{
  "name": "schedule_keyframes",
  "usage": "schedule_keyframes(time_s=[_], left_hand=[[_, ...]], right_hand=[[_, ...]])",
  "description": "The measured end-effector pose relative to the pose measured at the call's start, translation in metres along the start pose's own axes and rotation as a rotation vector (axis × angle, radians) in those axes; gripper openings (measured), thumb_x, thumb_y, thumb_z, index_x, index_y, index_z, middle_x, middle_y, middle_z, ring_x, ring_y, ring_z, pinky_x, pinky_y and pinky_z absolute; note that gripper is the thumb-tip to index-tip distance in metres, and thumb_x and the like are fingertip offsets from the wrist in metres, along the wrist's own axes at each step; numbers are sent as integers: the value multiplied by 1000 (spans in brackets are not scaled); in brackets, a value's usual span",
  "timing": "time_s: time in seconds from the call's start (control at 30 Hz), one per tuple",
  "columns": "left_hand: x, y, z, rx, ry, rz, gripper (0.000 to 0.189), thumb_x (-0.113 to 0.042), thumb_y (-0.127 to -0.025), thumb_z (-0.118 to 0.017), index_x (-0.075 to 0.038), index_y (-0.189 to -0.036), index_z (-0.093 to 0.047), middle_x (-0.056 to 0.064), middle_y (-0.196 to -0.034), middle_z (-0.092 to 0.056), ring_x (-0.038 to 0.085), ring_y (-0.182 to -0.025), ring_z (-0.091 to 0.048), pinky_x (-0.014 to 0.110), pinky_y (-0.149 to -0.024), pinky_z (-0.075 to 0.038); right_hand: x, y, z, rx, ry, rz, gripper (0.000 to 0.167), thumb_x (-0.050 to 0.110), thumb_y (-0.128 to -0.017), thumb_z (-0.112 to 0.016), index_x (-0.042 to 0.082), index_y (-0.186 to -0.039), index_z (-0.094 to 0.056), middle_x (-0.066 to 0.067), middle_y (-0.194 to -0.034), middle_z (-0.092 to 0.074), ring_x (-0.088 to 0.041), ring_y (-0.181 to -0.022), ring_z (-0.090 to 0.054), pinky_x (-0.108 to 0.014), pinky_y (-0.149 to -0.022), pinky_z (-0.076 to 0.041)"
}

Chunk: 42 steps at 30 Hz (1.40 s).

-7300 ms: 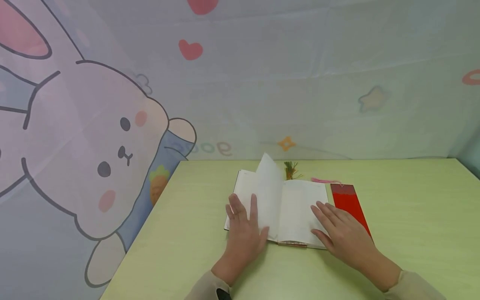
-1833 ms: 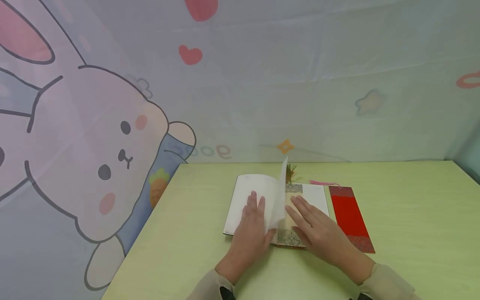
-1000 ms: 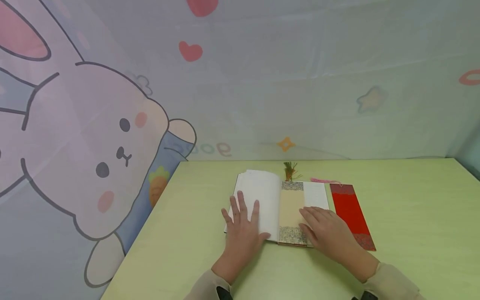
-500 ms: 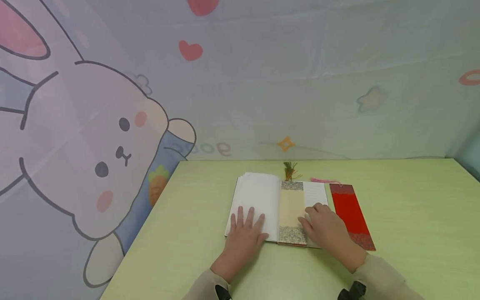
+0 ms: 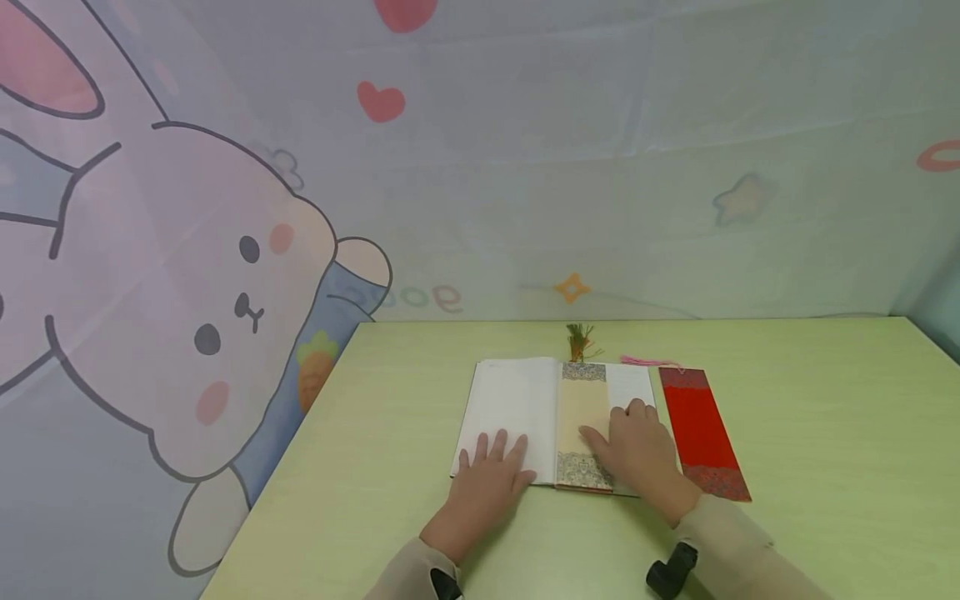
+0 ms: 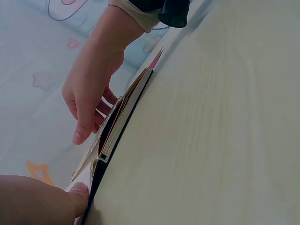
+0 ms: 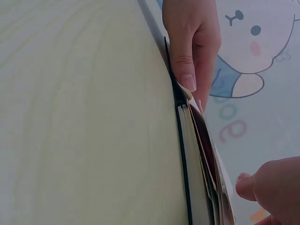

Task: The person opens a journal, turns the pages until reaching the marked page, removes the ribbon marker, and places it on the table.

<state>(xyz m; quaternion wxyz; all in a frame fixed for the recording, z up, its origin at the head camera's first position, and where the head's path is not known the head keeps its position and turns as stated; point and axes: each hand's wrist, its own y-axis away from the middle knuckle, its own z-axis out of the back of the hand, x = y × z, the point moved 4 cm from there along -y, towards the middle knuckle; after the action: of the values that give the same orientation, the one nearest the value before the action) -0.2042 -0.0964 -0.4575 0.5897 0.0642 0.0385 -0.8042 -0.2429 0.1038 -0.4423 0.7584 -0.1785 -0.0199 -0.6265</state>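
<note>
An open notebook [image 5: 504, 396] with blank white pages lies on the table. On its right page is a beige bookmark [image 5: 584, 404] with dark patterned ends; its green and orange tassel [image 5: 579, 342] sticks out past the top. My left hand [image 5: 487, 485] rests on the lower left page, fingers spread, its thumb [image 6: 79, 197] near the fold. My right hand [image 5: 637, 450] is over the right page, fingers bent down at the page and thumb held apart over the bookmark. In the left wrist view a gap shows under the bookmark's lower end.
A red bookmark [image 5: 699, 429] with a pink tassel [image 5: 649, 362] lies flat just right of the notebook. Behind the pale green table [image 5: 840, 433] hangs a cloth backdrop [image 5: 525, 167] printed with a rabbit.
Earlier a page stood raised; it has turned over to the left, uncovering the beige bookmark. The left hand has slid down the left page. The right hand's fingers have bent, thumb now out over the bookmark.
</note>
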Motion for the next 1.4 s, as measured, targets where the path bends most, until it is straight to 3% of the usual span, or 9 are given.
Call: schedule_keyframes(time_s=[0.23, 0.5, 0.73, 0.83, 1.13, 1.33, 1.4], left_hand=[[-2, 0, 0, 4, -10, 1, 52, -42, -98, -39, -16, -142, -39, 16, -145, -35, 41, -133, -27, 61, -100, -25], [-3, 1, 0, -8, -21, -9, 52, -42, -98, -39, -15, -142, -40, 17, -144, -35, 41, -132, -28, 61, -99, -25], [-1, -1, -3, -4, -36, 0, 52, -43, -98, -38, -17, -143, -39, 17, -145, -35, 40, -133, -26, 61, -100, -25], [-1, -1, -4, -5, -34, -1, 52, -43, -98, -37, -17, -143, -39, 17, -145, -34, 40, -133, -26, 61, -100, -25], [-1, -2, -6, -19, -46, -4, 51, -43, -98, -37, -17, -143, -39, 17, -145, -35, 40, -133, -27, 61, -100, -26], [-1, -1, -7, -29, -55, -4, 51, -42, -98, -37, -16, -142, -39, 16, -144, -36, 40, -133, -28, 60, -100, -26], [0, -1, -7, -30, -58, -4, 51, -42, -98, -37, -16, -142, -40, 16, -144, -36, 40, -133, -28, 60, -100, -27]], right_hand=[[2, -6, 1, 66, -101, -143, 49, 42, -84, -62, -5, -77, -51, -19, -79, -44, -31, -75, -45, -37, -50, -42], [2, -10, 0, 176, -177, -261, 41, 32, -86, -60, -8, -85, -48, -23, -88, -44, -37, -85, -45, -43, -55, -45], [-2, -19, -5, 229, -233, -340, 60, 45, -87, -57, -13, -101, -47, -30, -99, -47, -39, -86, -49, -46, -56, -47], [-4, -22, -8, 257, -259, -362, 61, 44, -87, -57, -13, -104, -45, -30, -101, -46, -39, -87, -48, -46, -57, -46], [-13, -28, -6, 292, -336, -375, 43, 35, -85, -60, -7, -89, -54, -20, -85, -50, -31, -74, -48, -36, -51, -41], [-20, -29, -2, 220, -453, -385, 34, 27, -83, -64, 3, -63, -50, -2, -57, -38, -17, -53, -38, -27, -45, -30], [-23, -28, 0, 199, -490, -388, 33, 25, -82, -66, 2, -64, -51, -1, -57, -38, -17, -53, -37, -27, -45, -30]])
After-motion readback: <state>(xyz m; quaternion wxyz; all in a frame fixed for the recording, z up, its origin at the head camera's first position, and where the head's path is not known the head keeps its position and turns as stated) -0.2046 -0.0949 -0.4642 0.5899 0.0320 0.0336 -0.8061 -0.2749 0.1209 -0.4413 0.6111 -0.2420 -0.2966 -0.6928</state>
